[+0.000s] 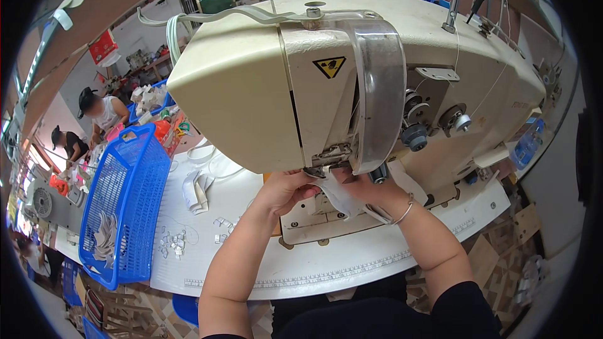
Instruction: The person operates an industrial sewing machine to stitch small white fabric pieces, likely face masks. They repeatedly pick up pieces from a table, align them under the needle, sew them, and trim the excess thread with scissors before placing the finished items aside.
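Beneath the head of a large cream sewing machine (232, 94), a white fabric piece (338, 199) lies at the needle area. My left hand (286, 192) pinches its left edge, thumb and finger close to the presser foot (315, 172). On the other side my right hand (380, 193) grips the same fabric, its fingertips partly covered by the machine's lower parts. A bracelet circles the right wrist. Some fabric hangs below the right palm, over the metal bed plate (308, 232). The needle itself cannot be made out.
Left of my arm, a folded white strip (196, 191) and several small clear pieces (173, 245) lie on the white table (251, 282). A blue plastic basket (141, 207) holding fabric pieces stands at the table's left. Other people (113, 113) work in the left background.
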A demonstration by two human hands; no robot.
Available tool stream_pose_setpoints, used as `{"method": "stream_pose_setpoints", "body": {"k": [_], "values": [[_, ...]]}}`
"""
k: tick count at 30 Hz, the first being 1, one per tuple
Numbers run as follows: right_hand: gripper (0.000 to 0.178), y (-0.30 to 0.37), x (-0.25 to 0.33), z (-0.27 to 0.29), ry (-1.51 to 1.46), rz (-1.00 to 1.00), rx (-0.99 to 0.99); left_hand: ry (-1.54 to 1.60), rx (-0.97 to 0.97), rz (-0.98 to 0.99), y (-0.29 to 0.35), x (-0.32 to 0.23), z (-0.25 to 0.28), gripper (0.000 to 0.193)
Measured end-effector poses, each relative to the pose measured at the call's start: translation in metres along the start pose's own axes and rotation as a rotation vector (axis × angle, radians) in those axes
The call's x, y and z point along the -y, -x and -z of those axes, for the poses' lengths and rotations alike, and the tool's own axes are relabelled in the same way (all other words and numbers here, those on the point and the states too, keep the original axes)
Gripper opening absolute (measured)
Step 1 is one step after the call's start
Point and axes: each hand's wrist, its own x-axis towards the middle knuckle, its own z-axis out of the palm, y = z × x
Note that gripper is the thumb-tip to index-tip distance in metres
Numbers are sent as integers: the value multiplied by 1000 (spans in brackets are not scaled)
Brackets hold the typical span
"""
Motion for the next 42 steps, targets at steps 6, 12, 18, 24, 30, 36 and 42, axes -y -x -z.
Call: {"method": "stream_pose_setpoints", "body": {"k": [6,12,18,24,30,36,42], "values": [[25,11,17,31,146,-5,97,7,-14,17,0,0,0,16],[20,13,22,22,199,188,45,31,-10,24,-3,1,1,19],[21,12,2,16,144,205,110,86,-17,22,-4,3,4,14],[17,13,-1,14,170,205,122,82,29,26,-5,2,6,14],[14,14,8,13,182,204,91,59,-35,26,-4,-3,0,16],[14,15,13,15,169,172,111,63,-3,19,-7,-1,5,15],[18,15,16,15,209,177,94,59,-16,11,-7,-2,3,15]]}}
